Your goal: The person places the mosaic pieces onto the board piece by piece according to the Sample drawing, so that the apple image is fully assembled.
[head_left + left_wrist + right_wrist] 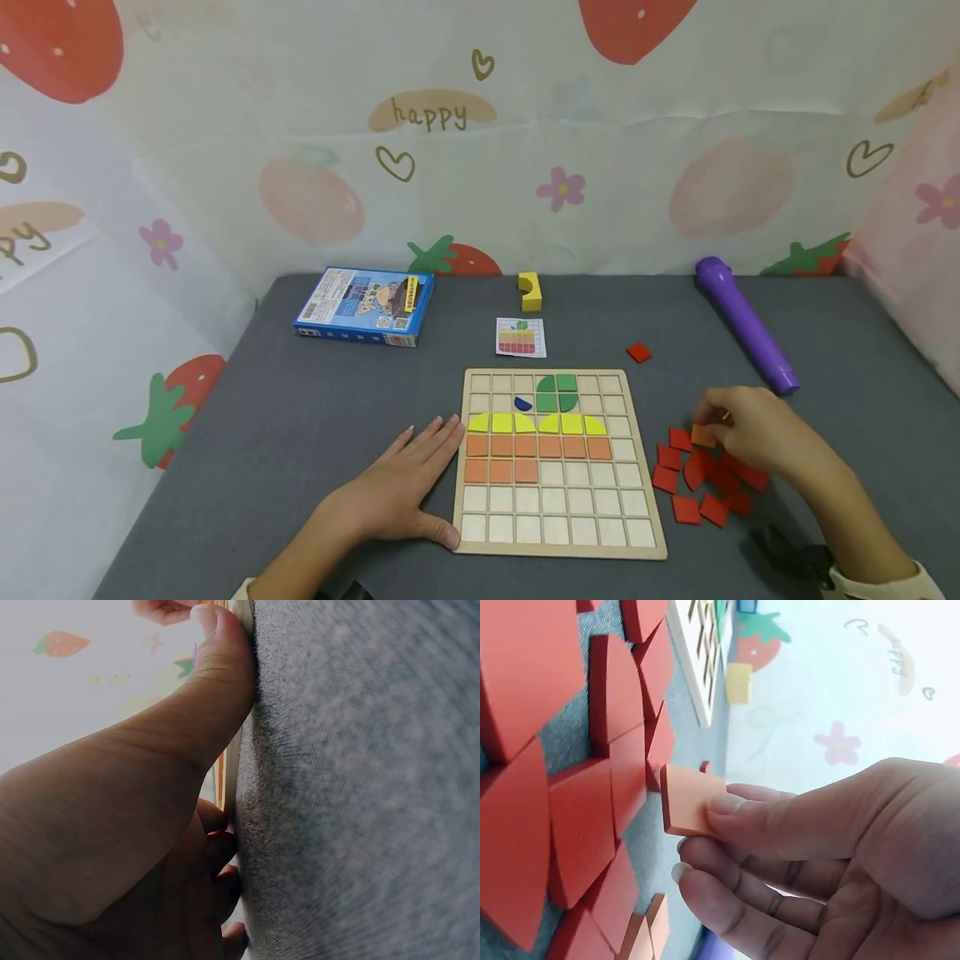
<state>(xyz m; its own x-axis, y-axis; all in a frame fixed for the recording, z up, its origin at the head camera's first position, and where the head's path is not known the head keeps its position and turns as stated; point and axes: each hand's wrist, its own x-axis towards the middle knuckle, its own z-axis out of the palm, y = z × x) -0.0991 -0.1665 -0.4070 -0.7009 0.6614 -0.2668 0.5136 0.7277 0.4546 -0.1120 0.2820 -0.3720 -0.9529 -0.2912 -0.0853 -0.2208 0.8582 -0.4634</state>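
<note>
In the head view my right hand (750, 427) is over a loose pile of red tiles (686, 509), right of the wooden grid board (558, 550). Thumb and fingers pinch an orange square tile (691, 801), seen clearly in the right wrist view. My left hand (393, 496) lies with fingers extended along the board's left edge, thumb at the lower left corner. On the board are green pieces (557, 392), a small dark blue half-round piece (522, 404), a row of yellow rounded pieces (572, 423), and orange squares (501, 472) filling one row partly and another nearly across.
Behind the board lie a printed pattern card (521, 338) and a yellow notched block (530, 293). A blue box (363, 306) is at the back left. One red tile (639, 352) lies apart, near a purple microphone-shaped stick (750, 329) at the right.
</note>
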